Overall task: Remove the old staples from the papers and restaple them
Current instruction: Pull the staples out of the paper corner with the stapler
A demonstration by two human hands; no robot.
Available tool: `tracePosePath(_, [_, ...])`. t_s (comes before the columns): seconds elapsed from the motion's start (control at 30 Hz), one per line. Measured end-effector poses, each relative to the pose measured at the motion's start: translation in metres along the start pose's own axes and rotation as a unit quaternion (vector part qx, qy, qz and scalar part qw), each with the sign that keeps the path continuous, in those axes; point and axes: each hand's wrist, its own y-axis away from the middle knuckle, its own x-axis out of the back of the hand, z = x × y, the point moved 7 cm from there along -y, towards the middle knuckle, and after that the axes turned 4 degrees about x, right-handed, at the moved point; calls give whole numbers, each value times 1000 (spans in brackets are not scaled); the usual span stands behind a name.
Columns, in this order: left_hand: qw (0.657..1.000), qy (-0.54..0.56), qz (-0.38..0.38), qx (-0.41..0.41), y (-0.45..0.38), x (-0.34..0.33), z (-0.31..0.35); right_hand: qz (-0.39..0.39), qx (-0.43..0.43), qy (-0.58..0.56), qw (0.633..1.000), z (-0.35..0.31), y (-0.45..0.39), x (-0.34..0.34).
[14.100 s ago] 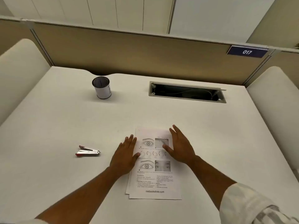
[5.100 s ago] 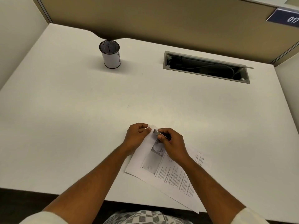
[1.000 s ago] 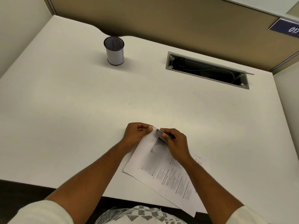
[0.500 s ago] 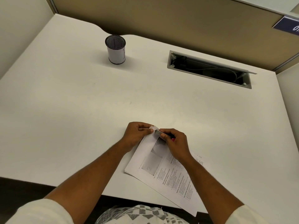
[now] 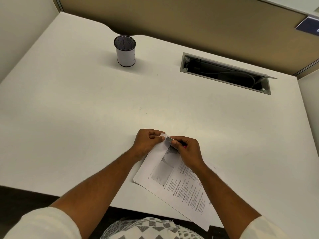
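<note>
the papers [image 5: 174, 180] lie slanted near the front edge of the desk [image 5: 86, 109], one end hanging past it. the left hand [image 5: 148, 142] pinches their far corner, lifting it slightly; the right hand [image 5: 187, 150] grips a small metal stapler [image 5: 168, 139] — its nose touching that corner. a mesh cup [image 5: 125, 50] stands near the back edge, well apart.

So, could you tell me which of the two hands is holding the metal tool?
The right hand grips the metal tool at the corner of the papers; the left hand only pinches that paper corner.
</note>
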Motion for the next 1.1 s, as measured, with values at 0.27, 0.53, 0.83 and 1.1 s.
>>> tracePosePath(0.27, [1000, 11, 14, -3, 1, 1, 1, -4, 5, -3, 1000, -6, -6, -5])
tracePosePath(0.53, [1000, 7, 18, -3, 3, 1, 1, -17, 5, -1, 1000, -7, -11, 0])
tracePosePath(0.83, [1000, 13, 24, 5, 3, 0, 0, -20, -10, -8, 1000, 5, -2, 3])
tracePosePath(1.1, [1000, 2, 16, 4, 4, 0, 0, 22, -9, -19, 1000, 7, 0, 0])
